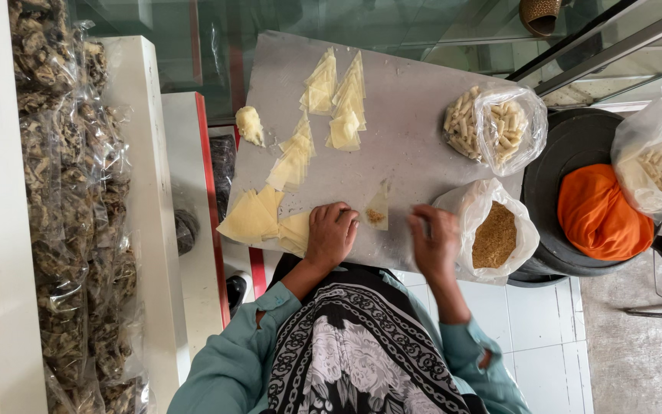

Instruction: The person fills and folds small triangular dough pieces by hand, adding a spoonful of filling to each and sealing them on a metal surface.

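A small triangular pastry wrapper (377,208) with a dab of brown filling lies on the grey board (415,153) between my hands. My left hand (331,234) rests palm down on the board, its curled fingertips at the wrapper's left edge and its heel over a stack of pale yellow wrappers (250,218). My right hand (434,241) hovers just right of the wrapper with its fingers pinched together; I cannot see anything in them. It sits next to an open bag of brown crumbly filling (494,234).
Folded yellow triangles (339,103) and a dough lump (250,124) lie further up the board. A bag of pale rolled pieces (492,126) stands at the right. Beyond are a black pan with an orange cloth (598,213), another bag (657,165), and packs of dark dried goods (70,192) on the left.
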